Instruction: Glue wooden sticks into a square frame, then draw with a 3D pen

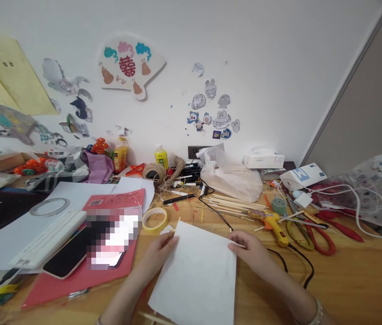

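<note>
A white sheet of paper (199, 275) is held over the front of the wooden table, tilted a little. My left hand (164, 247) pinches its upper left edge, thumb on top. At the upper right edge, my right hand (247, 246) grips the sheet between thumb and fingers. Thin wooden stick ends poke out past the paper near both hands; how they run behind it is hidden. Close to my left hand lies a roll of yellow tape (154, 219). A yellow glue gun (275, 225) rests to the right of my right hand.
Wooden sticks (234, 204) lie behind the paper, with scissors (322, 239) at the right. A twine ball (154, 173) and a plastic bag (234, 180) stand near the wall. On the left, phones (72, 250) lie on a red folder (58, 286). A black cable (307, 271) crosses the right side.
</note>
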The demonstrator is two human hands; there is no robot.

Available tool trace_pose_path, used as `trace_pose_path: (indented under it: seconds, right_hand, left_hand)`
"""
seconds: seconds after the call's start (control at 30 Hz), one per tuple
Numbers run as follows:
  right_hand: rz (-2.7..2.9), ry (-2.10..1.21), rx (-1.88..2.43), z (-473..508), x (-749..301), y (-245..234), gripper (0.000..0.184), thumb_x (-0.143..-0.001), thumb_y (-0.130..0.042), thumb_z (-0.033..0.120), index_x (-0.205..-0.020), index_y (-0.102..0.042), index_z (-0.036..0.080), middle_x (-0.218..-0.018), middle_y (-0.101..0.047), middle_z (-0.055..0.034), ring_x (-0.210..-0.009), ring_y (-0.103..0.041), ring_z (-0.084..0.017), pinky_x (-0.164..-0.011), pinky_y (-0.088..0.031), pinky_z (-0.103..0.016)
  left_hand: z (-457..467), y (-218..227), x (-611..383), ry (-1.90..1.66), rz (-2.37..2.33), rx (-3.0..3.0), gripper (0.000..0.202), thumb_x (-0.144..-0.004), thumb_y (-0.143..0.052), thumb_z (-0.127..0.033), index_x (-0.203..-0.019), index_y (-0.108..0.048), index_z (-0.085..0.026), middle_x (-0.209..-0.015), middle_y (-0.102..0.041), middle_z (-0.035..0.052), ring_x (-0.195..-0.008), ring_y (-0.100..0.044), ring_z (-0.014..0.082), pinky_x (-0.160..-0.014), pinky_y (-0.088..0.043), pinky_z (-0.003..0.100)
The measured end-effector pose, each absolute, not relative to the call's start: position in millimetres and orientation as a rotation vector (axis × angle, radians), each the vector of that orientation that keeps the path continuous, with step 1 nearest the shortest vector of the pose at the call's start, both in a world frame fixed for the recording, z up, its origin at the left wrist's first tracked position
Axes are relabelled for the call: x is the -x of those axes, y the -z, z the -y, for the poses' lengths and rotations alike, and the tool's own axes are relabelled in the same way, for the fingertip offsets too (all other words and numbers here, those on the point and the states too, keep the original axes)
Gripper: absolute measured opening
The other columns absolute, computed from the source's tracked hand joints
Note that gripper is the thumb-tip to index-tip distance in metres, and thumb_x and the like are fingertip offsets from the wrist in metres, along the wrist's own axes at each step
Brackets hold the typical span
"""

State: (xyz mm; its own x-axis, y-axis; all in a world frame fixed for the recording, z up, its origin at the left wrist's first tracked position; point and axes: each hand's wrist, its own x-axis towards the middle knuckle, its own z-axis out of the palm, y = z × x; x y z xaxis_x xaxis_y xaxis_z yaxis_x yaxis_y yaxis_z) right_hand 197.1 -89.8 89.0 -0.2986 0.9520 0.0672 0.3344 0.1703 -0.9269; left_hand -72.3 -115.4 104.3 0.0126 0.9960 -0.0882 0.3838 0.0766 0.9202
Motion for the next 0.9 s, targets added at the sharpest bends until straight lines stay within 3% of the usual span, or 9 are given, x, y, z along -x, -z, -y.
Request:
trace_pose_path:
  seconds: [0.13,0.33,0.57,0.9]
  right_hand:
    - [1.75,-1.119,1.177,86.3,-198.3,-93.9,0.017,-0.074,-0.057,0.032,-0.08,-0.063,0.018,-0.081,-0.067,-0.0035,-0.079,-0.062,-0.021,-0.071,-0.047,-0.031]
    - [1.767,-1.056,1.128,79.2,-200.7,-111.1,0.015,-0.075,-0.059,0.029,-0.082,-0.066,0.018,-0.086,-0.069,-0.0049,-0.083,-0.063,-0.022,-0.075,-0.049,-0.033]
    - [1.754,-1.062,1.089,72.8,-201.7,-129.3,0.016,-0.073,-0.061,0.031,-0.08,-0.067,0.018,-0.084,-0.069,-0.0041,-0.082,-0.063,-0.021,-0.075,-0.05,-0.032]
    - [1.634,-0.966,1.046,69.9,-204.0,-159.0,0.02,-0.068,-0.067,0.034,-0.08,-0.068,0.019,-0.086,-0.07,-0.0053,-0.081,-0.064,-0.021,-0.076,-0.051,-0.034]
  left_hand:
    - [106.1,-108.5,71.5,-1.099,-1.315,-1.005,0.035,-0.071,-0.065,-0.048,-0.078,-0.061,-0.014,-0.068,-0.063,0.0005,-0.062,-0.058,0.0157,-0.059,-0.044,0.027]
    - [107.6,-125.0,71.8,-1.19,-1.283,-0.943,0.036,-0.059,-0.076,-0.043,-0.076,-0.061,-0.015,-0.07,-0.061,-0.0014,-0.064,-0.059,0.0128,-0.064,-0.046,0.026]
    - [109.5,-152.8,70.6,-1.238,-1.367,-1.078,0.035,-0.06,-0.076,-0.042,-0.076,-0.063,-0.014,-0.073,-0.063,0.0012,-0.068,-0.06,0.0159,-0.065,-0.05,0.031]
    - [112.0,-182.5,69.9,-1.321,-1.355,-1.236,0.033,-0.06,-0.076,-0.04,-0.078,-0.064,-0.015,-0.071,-0.063,0.0005,-0.065,-0.058,0.0152,-0.058,-0.048,0.028]
